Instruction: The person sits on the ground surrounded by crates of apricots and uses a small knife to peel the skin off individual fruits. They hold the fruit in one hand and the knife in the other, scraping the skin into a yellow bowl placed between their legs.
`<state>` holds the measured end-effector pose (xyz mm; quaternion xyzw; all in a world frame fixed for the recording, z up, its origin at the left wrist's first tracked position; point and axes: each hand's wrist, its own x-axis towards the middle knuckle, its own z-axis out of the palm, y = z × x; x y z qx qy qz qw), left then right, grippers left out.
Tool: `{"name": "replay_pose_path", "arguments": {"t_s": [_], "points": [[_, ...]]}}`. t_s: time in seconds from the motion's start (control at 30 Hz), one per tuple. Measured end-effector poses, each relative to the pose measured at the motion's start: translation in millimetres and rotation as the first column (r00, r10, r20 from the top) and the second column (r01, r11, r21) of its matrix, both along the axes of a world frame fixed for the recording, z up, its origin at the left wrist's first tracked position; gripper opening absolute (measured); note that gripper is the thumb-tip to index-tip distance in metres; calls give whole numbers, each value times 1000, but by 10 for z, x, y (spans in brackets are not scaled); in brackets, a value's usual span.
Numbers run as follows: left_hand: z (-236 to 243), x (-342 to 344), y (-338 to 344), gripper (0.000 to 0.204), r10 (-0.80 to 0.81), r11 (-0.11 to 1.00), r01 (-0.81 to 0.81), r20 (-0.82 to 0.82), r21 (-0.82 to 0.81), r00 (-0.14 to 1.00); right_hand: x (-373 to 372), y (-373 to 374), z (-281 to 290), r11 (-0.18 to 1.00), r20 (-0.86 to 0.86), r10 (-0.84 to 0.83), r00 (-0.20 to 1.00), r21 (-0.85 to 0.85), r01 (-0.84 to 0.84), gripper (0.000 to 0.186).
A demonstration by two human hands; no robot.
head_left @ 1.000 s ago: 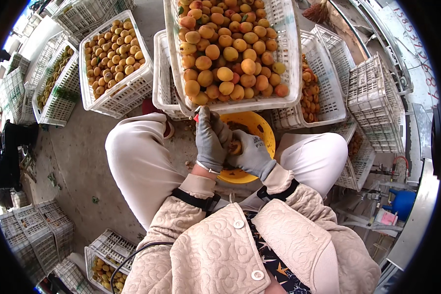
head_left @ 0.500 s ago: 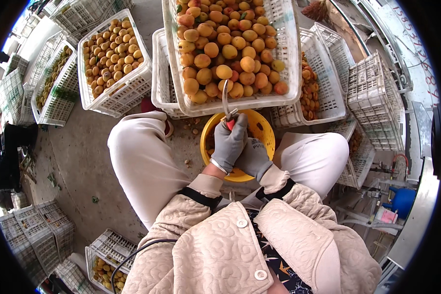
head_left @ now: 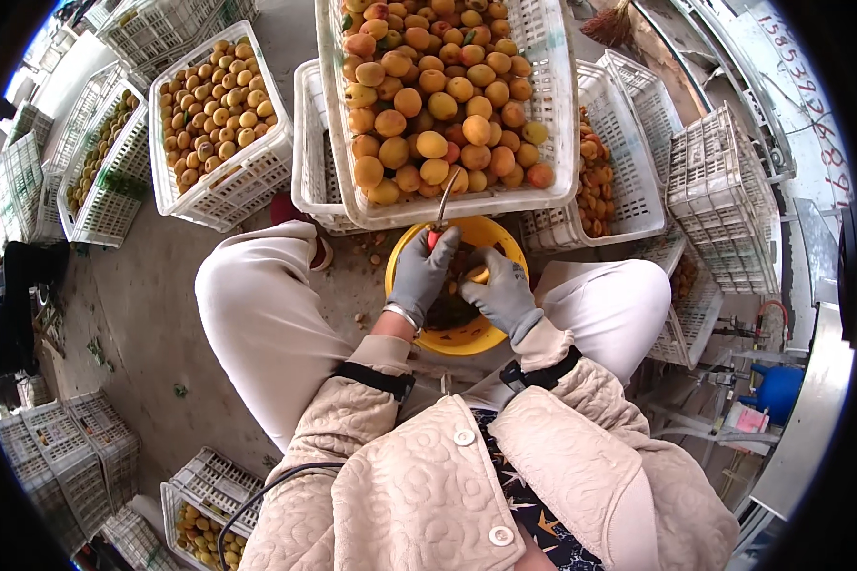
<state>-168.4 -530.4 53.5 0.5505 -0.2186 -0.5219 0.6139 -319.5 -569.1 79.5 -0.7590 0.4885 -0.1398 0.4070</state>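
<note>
My left hand [head_left: 419,276], in a grey glove, is closed around the red handle of a small curved knife [head_left: 447,195]. The blade points up toward the front wall of a white crate [head_left: 381,217] heaped with apricots [head_left: 431,145]. In my right hand [head_left: 502,297], also gloved in grey, the fingers grip an orange-yellow apricot piece [head_left: 477,274]; whether it is whole or cut is partly hidden. Both hands hover apart over a yellow bucket [head_left: 462,343] between my knees. Dark and orange bits lie inside it.
Right of the big crate, a lower crate [head_left: 643,224] holds orange apricot pieces. Another apricot crate [head_left: 281,152] stands at the left. Stacked crates [head_left: 724,195] rise at the right, near a blue tank [head_left: 779,393]. Small bits litter the floor.
My hands were together over the bucket and have now separated. The knife has tilted to the right, and the apricot piece now shows in my right hand.
</note>
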Motion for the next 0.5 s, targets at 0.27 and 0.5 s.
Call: {"name": "replay_pose_path", "arguments": {"t_s": [0.27,0.5], "points": [[-186,59,19,28,-2,999,-4,144,37,990,-327,-844,1033,774,147,-256,955,-561,294,63],[67,15,27,26,-22,1000,23,149,0,989,-21,-1426,849,925,-212,-143,967,-376,54,59]]}}
